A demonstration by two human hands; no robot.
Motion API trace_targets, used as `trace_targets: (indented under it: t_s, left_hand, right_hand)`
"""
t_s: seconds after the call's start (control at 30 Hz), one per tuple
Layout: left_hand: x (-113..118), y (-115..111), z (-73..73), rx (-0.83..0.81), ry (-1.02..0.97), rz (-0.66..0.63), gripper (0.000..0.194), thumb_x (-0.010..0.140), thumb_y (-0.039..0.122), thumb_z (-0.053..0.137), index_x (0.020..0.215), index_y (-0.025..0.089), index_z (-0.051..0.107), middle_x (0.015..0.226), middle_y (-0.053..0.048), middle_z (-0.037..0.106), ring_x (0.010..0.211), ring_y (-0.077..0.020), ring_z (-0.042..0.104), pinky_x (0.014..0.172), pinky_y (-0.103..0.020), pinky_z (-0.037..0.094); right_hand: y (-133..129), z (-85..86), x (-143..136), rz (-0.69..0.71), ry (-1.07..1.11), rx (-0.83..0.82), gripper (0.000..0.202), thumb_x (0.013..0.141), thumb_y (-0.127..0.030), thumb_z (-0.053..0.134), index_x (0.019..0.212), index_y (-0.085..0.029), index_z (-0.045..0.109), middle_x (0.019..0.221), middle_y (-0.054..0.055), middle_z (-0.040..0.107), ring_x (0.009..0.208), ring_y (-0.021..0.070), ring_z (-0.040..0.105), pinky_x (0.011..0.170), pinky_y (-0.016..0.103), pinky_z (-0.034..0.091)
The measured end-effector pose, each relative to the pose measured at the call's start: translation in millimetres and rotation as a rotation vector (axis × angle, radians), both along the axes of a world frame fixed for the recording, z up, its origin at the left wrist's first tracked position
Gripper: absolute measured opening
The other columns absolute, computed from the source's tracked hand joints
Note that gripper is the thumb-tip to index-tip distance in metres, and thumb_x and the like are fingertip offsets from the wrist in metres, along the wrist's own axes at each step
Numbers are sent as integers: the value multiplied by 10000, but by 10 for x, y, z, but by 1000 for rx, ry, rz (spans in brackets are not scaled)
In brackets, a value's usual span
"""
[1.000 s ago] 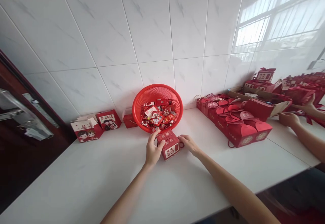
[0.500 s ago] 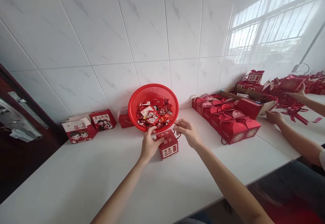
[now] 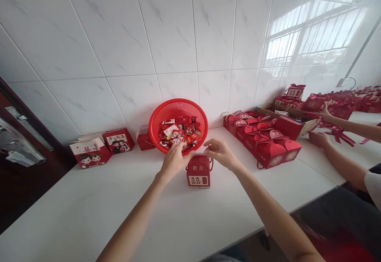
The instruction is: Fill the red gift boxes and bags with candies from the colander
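A small red candy box [image 3: 199, 171] with a white label and Chinese characters stands upright on the white table. Its top flaps lean together into a peak, and a dark red cord handle [image 3: 211, 163] shows at its right side. My left hand [image 3: 175, 159] grips the peak from the left, with the thumb at the top edge. From the right, the curled fingers of my right hand [image 3: 222, 154] pinch the same top edge; the exact fingertip contact is partly hidden. Just behind the box, a red plastic basket [image 3: 156, 113] holds many wrapped sweets [image 3: 178, 135].
Red gift boxes [image 3: 92, 155] stand at the left by the wall, one [image 3: 145, 141] beside the basket. Rows of closed red boxes [image 3: 262, 141] and an open carton [image 3: 308, 127] occupy the right. Beyond, a co-worker's hands [image 3: 320, 139] are among more boxes and ribbons.
The box's flaps have come up from a slanted, open position into an upright peak. Both my hands have closed in at the top. The co-worker's far hand has shifted.
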State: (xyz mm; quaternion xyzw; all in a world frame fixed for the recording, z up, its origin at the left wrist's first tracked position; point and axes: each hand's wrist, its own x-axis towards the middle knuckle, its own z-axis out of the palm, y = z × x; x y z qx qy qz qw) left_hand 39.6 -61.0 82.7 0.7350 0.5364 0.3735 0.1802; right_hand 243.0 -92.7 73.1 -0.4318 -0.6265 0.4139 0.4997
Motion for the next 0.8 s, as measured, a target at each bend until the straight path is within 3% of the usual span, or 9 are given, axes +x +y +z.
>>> trace_targets:
  t_s: [0.13, 0.2, 0.3, 0.4, 0.5, 0.6, 0.7, 0.8]
  left_hand:
    - [-170, 32, -254, -412, -146, -87, 417, 717, 353, 775, 1076, 163, 679, 881, -65, 699, 661, -214, 690, 581, -300, 539]
    - [-239, 49, -295, -490, -229, -102, 435, 690, 264, 775, 1102, 166, 672, 908, -56, 701, 590, -172, 675, 549, -277, 534]
    - [-320, 83, -216, -394, -336, -92, 400, 629, 178, 759, 1025, 158, 702, 951, -60, 712, 636, -153, 681, 613, -277, 562]
    - [-339, 98, -34, -242, -448, -114, 340, 633, 221, 734, 967, 159, 730, 974, -69, 744, 766, -190, 705, 717, -322, 594]
    - [-290, 69, 146, -125, -371, -193, 295, 659, 245, 694, 937, 165, 748, 945, -64, 767, 868, -221, 713, 830, -362, 593]
    - [-219, 9, 279, -58, -230, -314, 272, 683, 221, 625, 916, 174, 757, 883, -52, 770, 872, -227, 715, 840, -361, 591]
    - [-156, -49, 361, -30, -126, -391, 257, 705, 205, 556, 871, 188, 752, 898, -49, 770, 905, -231, 709, 851, -352, 579]
    - [-96, -73, 378, -57, -122, -461, 248, 733, 219, 514, 848, 193, 732, 934, -51, 764, 951, -231, 701, 870, -345, 564]
  right_hand:
    - [14, -36, -75, 25, 2, 7, 306, 720, -404, 723, 922, -202, 615, 708, -8, 622, 670, 177, 594, 616, 305, 441]
    - [21, -34, -108, 32, 9, 5, 309, 709, -415, 729, 905, -205, 613, 693, -15, 605, 658, 174, 582, 598, 299, 435]
    - [39, -7, -112, 6, 31, 8, 280, 698, -381, 712, 890, -198, 620, 690, -16, 596, 647, 167, 572, 606, 304, 437]
    - [70, 47, -85, -28, 41, 21, 254, 706, -345, 692, 900, -193, 630, 684, -13, 601, 648, 168, 577, 619, 309, 434]
    - [101, 98, -86, -29, 25, 38, 216, 716, -320, 689, 882, -190, 644, 675, -7, 617, 642, 167, 573, 605, 300, 416]
    - [105, 128, -134, 38, -4, 42, 225, 714, -309, 694, 891, -175, 655, 666, -15, 606, 615, 147, 535, 589, 288, 393]
    - [82, 152, -204, 113, -45, 57, 263, 697, -280, 709, 932, -171, 665, 705, -21, 611, 608, 128, 492, 570, 272, 365]
    - [61, 166, -273, 136, -77, 94, 180, 664, -256, 743, 803, -181, 654, 696, -35, 582, 616, 116, 461, 563, 259, 342]
